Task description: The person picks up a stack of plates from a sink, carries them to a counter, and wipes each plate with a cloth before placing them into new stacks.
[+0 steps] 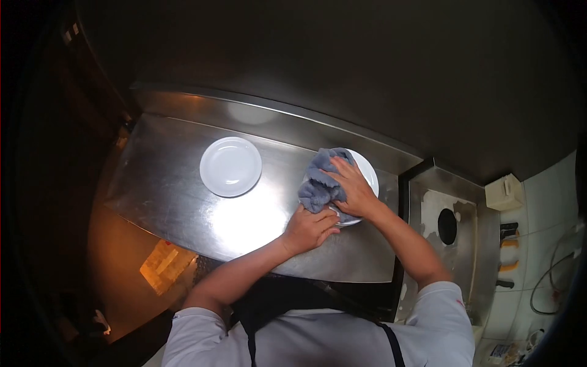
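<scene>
A white plate (pixel 369 172) lies on the steel counter (pixel 177 196), mostly covered by a grey-blue cloth (pixel 318 183). My right hand (pixel 351 186) lies flat on the cloth, pressing it onto the plate. My left hand (pixel 309 229) grips the plate's near edge, fingers curled on the rim. A second white plate (pixel 230 166) sits bare on the counter to the left, apart from both hands.
A raised steel back ledge (pixel 275 116) runs behind the counter. To the right is a lower steel surface with a round dark hole (pixel 447 226). A beige box (pixel 504 191) and several tools hang on the tiled wall at far right.
</scene>
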Motion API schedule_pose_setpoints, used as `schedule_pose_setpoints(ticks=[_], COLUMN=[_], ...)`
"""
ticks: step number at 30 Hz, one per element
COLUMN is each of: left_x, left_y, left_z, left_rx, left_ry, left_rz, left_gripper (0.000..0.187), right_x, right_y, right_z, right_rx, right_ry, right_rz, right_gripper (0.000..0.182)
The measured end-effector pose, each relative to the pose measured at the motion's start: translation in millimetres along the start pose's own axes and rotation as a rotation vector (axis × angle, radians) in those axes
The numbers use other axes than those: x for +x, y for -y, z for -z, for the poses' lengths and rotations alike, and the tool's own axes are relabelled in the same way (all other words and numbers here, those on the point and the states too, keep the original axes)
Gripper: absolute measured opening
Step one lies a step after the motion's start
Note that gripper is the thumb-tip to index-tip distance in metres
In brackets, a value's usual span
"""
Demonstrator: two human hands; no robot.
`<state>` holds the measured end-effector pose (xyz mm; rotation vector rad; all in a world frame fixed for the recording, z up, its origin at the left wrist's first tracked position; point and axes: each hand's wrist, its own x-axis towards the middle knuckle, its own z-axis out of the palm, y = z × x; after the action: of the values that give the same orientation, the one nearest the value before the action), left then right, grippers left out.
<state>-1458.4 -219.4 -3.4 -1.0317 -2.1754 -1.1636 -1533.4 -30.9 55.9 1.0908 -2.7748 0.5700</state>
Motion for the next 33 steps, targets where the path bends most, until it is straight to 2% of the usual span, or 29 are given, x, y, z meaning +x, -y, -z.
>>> schedule_pose_setpoints(ticks=[4, 5, 9, 12, 14, 15, 16, 17, 18, 20, 21, 22, 23, 24, 25, 27, 28, 30, 31, 33], left_x=[11.0, 14.3, 12.1, 9.3, 5.6, 3.7, 0.2, -4.9, -6.9, -8.3, -8.7, -6.6, -2.5, 3.4, 6.9, 10.0, 3.8, 0.3, 0.4, -0.7], left_y=[-11.4, -10.7, -5.3, -1.8, -0.5, 0.8, 4.8, 10.0, 13.0, 9.4, 6.8, 8.3, 11.4, 13.5, 15.9, 19.9, 17.0, 18.5, 20.2, 28.5], left_z=[-11.3, -13.3, -6.3, -2.6, -2.3, -3.2, -4.6, -5.7, -4.9, -9.9, -14.4, -20.9, -28.4, -32.2, -33.7, -34.0, -35.7, -39.1, -40.5, -39.8], left_rx=[0.158, 0.166, 0.201, 0.198, 0.185, 0.179, 0.151, 0.124, 0.099, 0.026, -0.017, -0.058, -0.098, -0.138, -0.107, -0.139, -0.159, -0.09, -0.057, -0.168], left_ry=[-0.015, -0.056, -0.007, -0.075, -0.074, -0.075, -0.081, -0.079, -0.075, -0.217, -0.282, -0.22, -0.154, -0.088, -0.046, -0.065, -0.067, -0.122, -0.152, 0.071], left_rz=[0.032, -0.001, 0.02, -0.033, -0.023, -0.02, -0.025, -0.032, -0.042, 0.131, 0.221, 0.329, 0.434, 0.537, 0.546, 0.55, 0.566, 0.542, 0.523, 0.48], left_gripper=[0.019, 0.022, 0.019, 0.021, 0.02, 0.019, 0.026, 0.034, 0.042, 0.08, 0.099, 0.114, 0.13, 0.146, 0.159, 0.16, 0.16, 0.145, 0.138, 0.114], right_x=[-1.9, -3.2, -24.9, -55.3, -73.3, -77.9, -80.7, -85.3, -80.2, -56.1, -44.8, -35.9, -33.3, -30.6, -25.6, -13.3, -12.0, -3.8, -2.1, -4.2], right_y=[-22.4, -29.3, -41.3, -4.3, 25.3, 35.8, 39.3, 29.5, 27.4, 12.2, -6.6, -29.4, -56.7, -51.4, -43.1, -27.5, -18.8, -3.9, 6.7, 24.7], right_z=[4.6, 6.3, 22.5, 21.7, 11.9, 4.5, -2.6, -8.1, 3.5, 35.3, 43.8, 45.0, 26.8, 22.6, 12.5, 1.2, -5.4, -15.6, -19.7, -19.0], right_rx=[-0.074, -0.154, -0.328, -0.351, -0.287, -0.138, 0.014, 0.221, 0.271, 0.374, 0.133, -0.107, -0.25, -0.254, -0.259, -0.24, -0.162, -0.012, 0.005, 0.159], right_ry=[-0.066, -0.173, -0.212, -0.039, -0.066, -0.143, -0.217, -0.208, -0.281, -0.422, -0.392, -0.361, -0.265, -0.259, -0.253, -0.192, -0.168, -0.147, -0.207, -0.181], right_rz=[-0.078, -0.073, -0.223, -0.419, -0.322, -0.249, -0.176, -0.315, -0.357, -0.438, -0.383, -0.327, -0.271, -0.258, -0.246, -0.247, -0.224, -0.183, -0.16, -0.169], right_gripper=[0.068, 0.061, 0.057, 0.058, 0.055, 0.053, 0.05, 0.046, 0.046, 0.047, 0.046, 0.045, 0.054, 0.058, 0.063, 0.076, 0.076, 0.076, 0.069, 0.062])
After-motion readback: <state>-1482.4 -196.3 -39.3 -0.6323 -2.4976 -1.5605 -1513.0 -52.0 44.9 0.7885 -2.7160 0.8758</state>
